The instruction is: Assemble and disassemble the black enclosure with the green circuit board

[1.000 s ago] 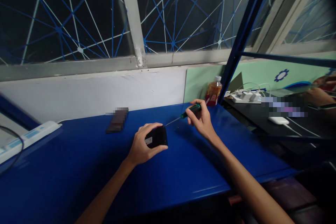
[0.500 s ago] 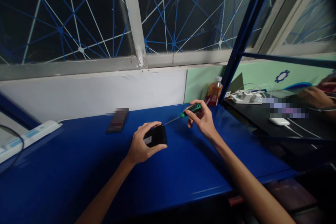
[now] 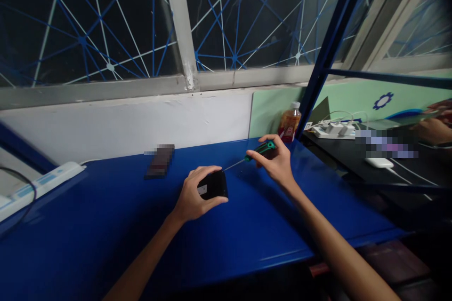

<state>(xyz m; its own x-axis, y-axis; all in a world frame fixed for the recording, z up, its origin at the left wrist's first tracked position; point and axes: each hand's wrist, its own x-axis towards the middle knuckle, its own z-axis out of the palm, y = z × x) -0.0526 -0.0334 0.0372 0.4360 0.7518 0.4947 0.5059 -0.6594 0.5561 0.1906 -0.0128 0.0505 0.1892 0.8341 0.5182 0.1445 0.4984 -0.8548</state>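
My left hand (image 3: 193,194) is wrapped round a small black box-shaped device (image 3: 216,185) with a pale label on its face, holding it on edge above the blue table (image 3: 226,240). My right hand (image 3: 277,160) grips a screwdriver (image 3: 264,148) by its green and black handle. The thin metal shaft points left and down, and its tip meets the upper right corner of the black device. Whether it sits in a screw is too small to tell. A few tiny dark bits, perhaps screws, lie on the table (image 3: 241,175) below the shaft.
A dark flat slab (image 3: 159,162), partly blurred, lies at the back left. White power strips (image 3: 42,186) stand at the far left and on the black table to the right. A drink bottle (image 3: 291,122) stands by the blue post. Another person's hand (image 3: 432,129) shows far right.
My right hand turns the screwdriver handle a little, its fingers shifting round it. The tip stays at the device's corner. My left hand keeps its hold; the view shifts slightly.
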